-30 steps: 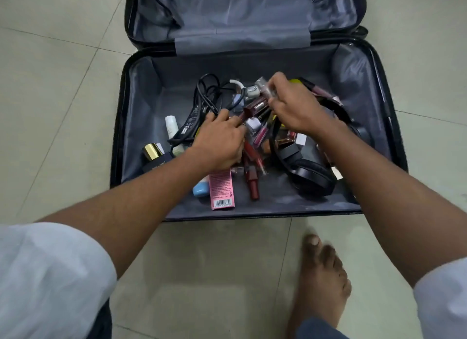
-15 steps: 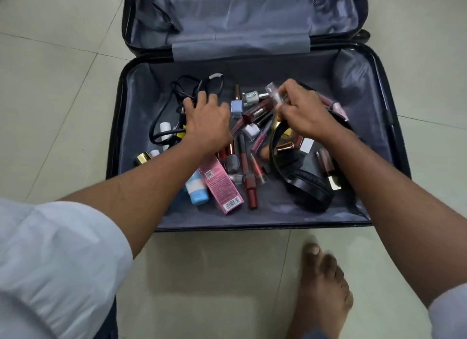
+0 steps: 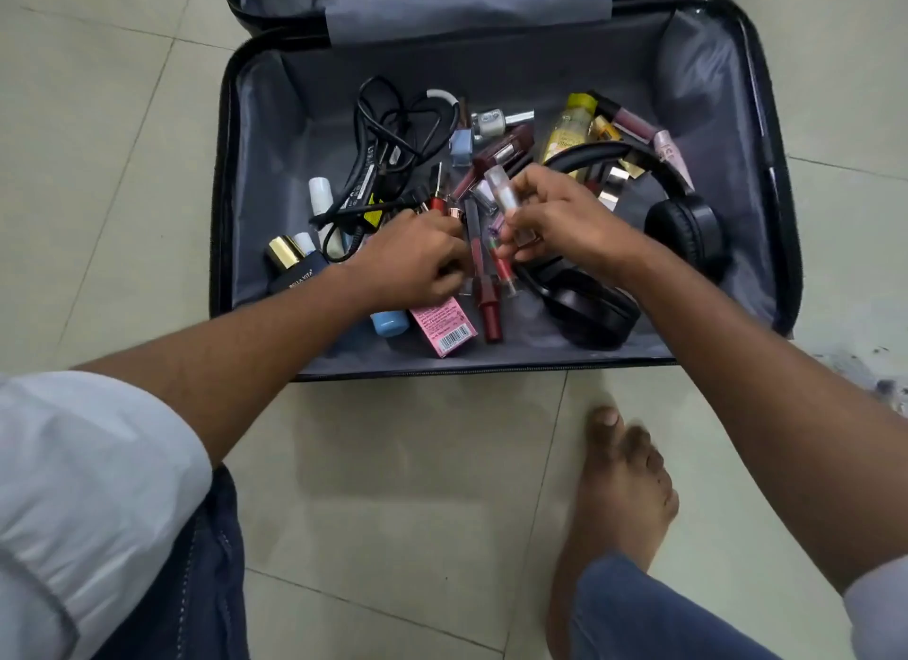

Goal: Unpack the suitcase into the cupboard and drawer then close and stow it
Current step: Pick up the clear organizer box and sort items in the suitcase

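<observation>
**Over the open suitcase — gathering the small cosmetics**

Over the open suitcase [image 3: 255, 168] on the tiled floor, my right hand [image 3: 565, 227] holds a clear tube [image 3: 506, 197], fingers curled round it and lifted clear of the pile. A second ago it was farther back, near the lining's rear wall; it has since come toward me with the tube. My left hand [image 3: 412, 261] has left the black cable [image 3: 388, 133], which it touched half a second ago, and now closes its fingers on a red tube with a rose-gold collar [image 3: 442, 206] — the exact grip is partly hidden. I judge this the collecting step, barely begun: the headphones [image 3: 683, 227], yellow bottle [image 3: 565, 128], pink box [image 3: 442, 325] and perfume bottle [image 3: 290, 266] all lie in the case, unpacked. Neither cupboard nor drawer is in view.
</observation>
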